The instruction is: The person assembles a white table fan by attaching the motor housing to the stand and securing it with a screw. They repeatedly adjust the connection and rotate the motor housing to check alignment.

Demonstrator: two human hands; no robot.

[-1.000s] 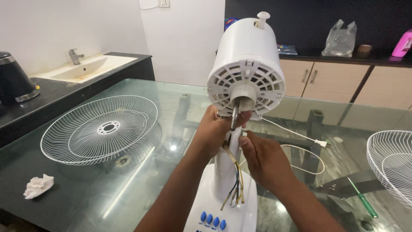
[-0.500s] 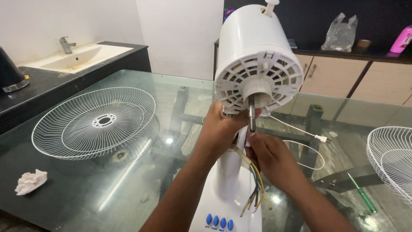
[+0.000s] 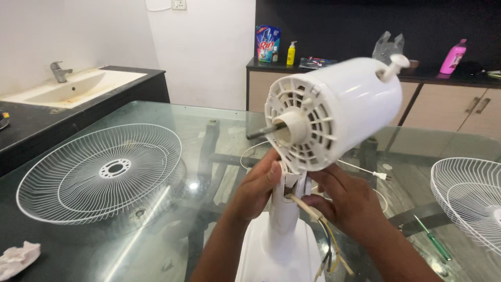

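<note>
**Head view: both hands on fan neck, motor housing tilted**

Head view, surroundings first. Wire fan guard lies flat on the glass table at left of frame; a second wire guard sits at the right edge, partly cut off. Green-handled screwdriver lies on the glass lower right, near that guard. Crumpled white cloth in the lower left corner. Sink on a dark counter upper left. Pink bottle and a clear plastic bag on the back counter, upper right. White power cord with plug trails on the glass behind the fan.

White motor housing sits centre frame, tilted over, vented face and bare metal shaft pointing left, white knob upper right. It sits on the white neck, which rises from the white base at bottom centre. Loose wires, yellow and dark, hang from the neck, ends bare.

Left hand wraps the neck just below the housing, thumb up against it. Right hand grips the neck's other side, fingers curled, touching the wire bundle. Nothing blocks either hand.
</note>
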